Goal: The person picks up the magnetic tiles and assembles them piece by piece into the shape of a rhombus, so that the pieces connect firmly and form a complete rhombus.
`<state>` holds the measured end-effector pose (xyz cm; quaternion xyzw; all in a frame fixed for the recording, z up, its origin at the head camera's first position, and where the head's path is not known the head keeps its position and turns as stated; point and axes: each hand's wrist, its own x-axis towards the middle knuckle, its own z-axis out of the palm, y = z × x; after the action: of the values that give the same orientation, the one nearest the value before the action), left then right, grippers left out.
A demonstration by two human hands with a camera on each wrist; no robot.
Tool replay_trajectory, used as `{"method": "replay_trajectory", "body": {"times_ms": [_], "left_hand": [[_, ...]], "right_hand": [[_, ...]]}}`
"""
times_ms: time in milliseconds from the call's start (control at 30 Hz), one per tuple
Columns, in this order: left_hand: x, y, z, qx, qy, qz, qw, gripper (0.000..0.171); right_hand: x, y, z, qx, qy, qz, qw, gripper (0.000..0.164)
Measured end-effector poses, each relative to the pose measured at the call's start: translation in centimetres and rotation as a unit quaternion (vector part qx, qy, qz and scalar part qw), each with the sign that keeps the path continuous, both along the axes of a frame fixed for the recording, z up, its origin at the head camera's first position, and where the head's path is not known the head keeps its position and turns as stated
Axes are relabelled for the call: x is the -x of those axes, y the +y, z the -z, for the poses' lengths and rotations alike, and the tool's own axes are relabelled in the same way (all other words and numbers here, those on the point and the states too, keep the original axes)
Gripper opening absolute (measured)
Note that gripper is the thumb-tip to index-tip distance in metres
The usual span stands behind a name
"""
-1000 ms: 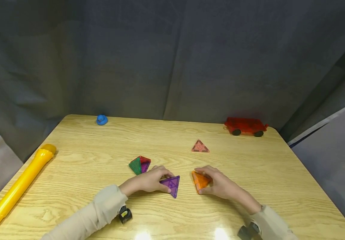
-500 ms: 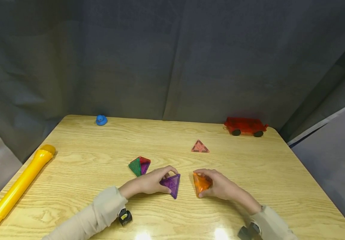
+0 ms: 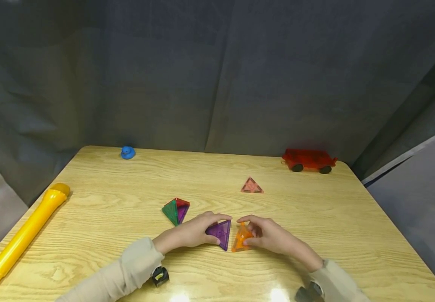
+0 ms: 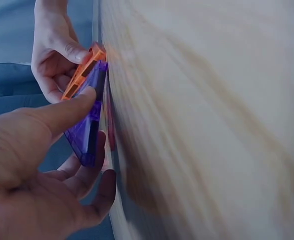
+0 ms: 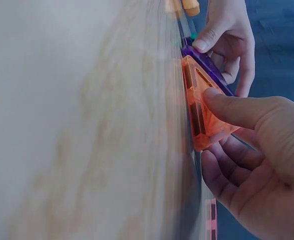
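Near the front middle of the table, my left hand (image 3: 192, 230) pinches a translucent purple triangular magnetic tile (image 3: 222, 235) between thumb and fingers. Facing it from the right, my right hand (image 3: 274, 235) grips a translucent orange triangular magnetic tile (image 3: 241, 241), its thumb on the tile's face. A narrow gap separates the two tiles in the head view. From the left wrist, the purple tile (image 4: 86, 130) overlaps the orange tile (image 4: 85, 67), both standing tilted close to the tabletop. In the right wrist view the orange tile (image 5: 207, 117) is in front of the purple tile (image 5: 209, 65).
Just beyond my left hand sits a small joined shape of green, red and purple triangles (image 3: 172, 210). Farther back lies a flat pink triangle tile (image 3: 252, 186). A red toy wagon (image 3: 308, 159), a blue rubber duck (image 3: 128, 152) and a yellow toy microphone (image 3: 24, 235) stand toward the edges.
My right hand has moved left with the orange tile, turning it so its point faces away. My left hand has shifted slightly right, so the two tiles are closer together.
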<state>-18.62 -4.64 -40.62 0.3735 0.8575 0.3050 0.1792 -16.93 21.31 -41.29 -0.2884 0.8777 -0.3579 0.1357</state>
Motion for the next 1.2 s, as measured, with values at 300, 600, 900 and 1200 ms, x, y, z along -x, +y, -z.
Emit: {"method": "replay_trajectory", "body": {"times_ms": [300, 600, 900, 1200], "left_hand": [[0.1, 0.1, 0.0, -0.002, 0.001, 0.002, 1.0000, 0.063], [0.0, 0.1, -0.1, 0.001, -0.002, 0.000, 1.0000, 0.062], [0.0, 0.0, 0.0, 0.002, -0.008, -0.002, 1.0000, 0.067], [0.2, -0.1, 0.4, -0.018, -0.016, -0.011, 0.9996, 0.062]], "right_hand": [[0.2, -0.8, -0.1, 0.005, 0.002, -0.008, 1.000, 0.053], [0.2, -1.2, -0.5, -0.007, 0.000, 0.001, 1.000, 0.051], [0.2, -1.1, -0.3, -0.005, 0.007, -0.009, 1.000, 0.053], [0.1, -1.2, -0.1, -0.012, 0.023, -0.023, 0.999, 0.062]]}}
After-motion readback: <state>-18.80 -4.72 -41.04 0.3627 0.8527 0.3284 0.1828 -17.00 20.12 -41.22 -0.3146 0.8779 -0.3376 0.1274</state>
